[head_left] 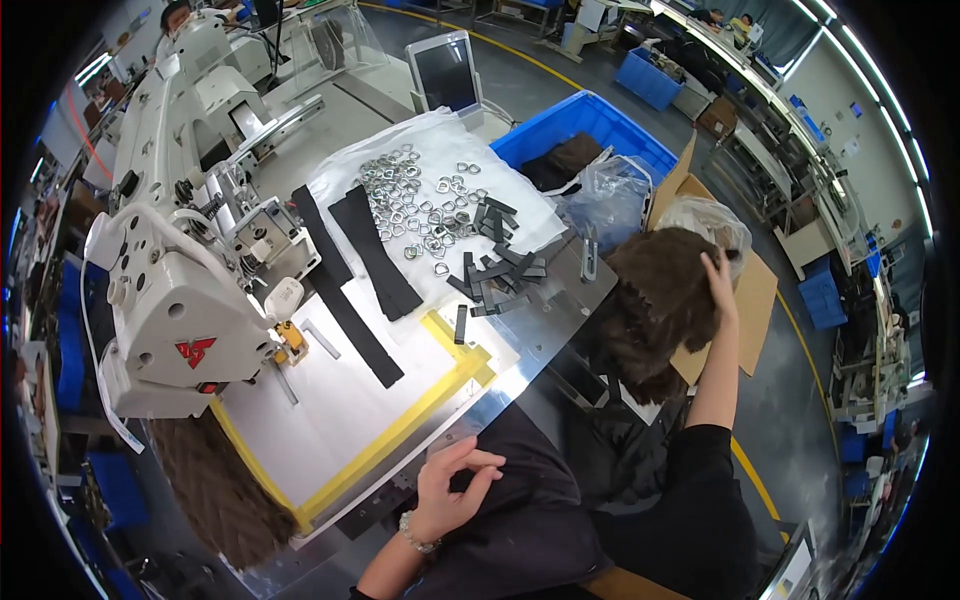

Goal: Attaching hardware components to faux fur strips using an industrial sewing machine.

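At the front edge of the sewing table, my left hand (452, 492) hovers over my dark-clothed lap. Its fingers are loosely bent and apart, with nothing in them; a beaded bracelet (418, 533) circles the wrist. Out to the right, my right hand (719, 287) grips the edge of a brown furry fabric bundle (655, 290), fingers over the fur and thumb hidden. That bundle hangs at an open cardboard box (757, 318). Another brown furry piece (220, 490) lies under the sewing machine (190, 310) at the left.
On white sheeting (520, 215) lie several metal rings (400, 195), short black strap pieces (490, 285) and long black strips (375, 255). Yellow tape (400, 455) borders a white work plate. Thread snips (590, 258) rest at the table's right edge, by a blue bin (650, 150).
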Demonstrator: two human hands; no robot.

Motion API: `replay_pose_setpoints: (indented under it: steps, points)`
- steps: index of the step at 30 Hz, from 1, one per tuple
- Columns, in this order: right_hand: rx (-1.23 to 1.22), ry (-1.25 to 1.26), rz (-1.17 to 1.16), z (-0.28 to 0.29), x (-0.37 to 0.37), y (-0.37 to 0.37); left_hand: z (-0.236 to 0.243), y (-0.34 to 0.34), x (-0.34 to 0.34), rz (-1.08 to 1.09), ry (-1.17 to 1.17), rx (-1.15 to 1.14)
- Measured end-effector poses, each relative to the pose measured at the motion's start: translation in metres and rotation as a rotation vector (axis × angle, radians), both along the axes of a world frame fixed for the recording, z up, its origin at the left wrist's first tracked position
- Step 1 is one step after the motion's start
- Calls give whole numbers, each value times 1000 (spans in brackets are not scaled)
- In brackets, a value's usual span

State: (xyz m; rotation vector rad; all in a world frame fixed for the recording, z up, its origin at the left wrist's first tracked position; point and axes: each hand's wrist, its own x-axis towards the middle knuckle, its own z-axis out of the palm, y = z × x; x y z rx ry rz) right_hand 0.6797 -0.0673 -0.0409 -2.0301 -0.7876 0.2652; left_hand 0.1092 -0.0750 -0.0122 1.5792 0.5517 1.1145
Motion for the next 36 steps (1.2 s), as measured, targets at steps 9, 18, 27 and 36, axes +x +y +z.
replay_pose_setpoints:
  steps: [9,18,27,36]
  points:
    - [-76,-709,-367,7,-23,11,14,5,-41,100,171,62]
    - [150,-1070,75,113,-159,65,22,17,-50,193,363,310]
    - [223,-1002,605,107,-265,95,39,32,-66,169,463,192]
    - [226,-736,1338,48,-394,86,27,98,-63,219,886,571]
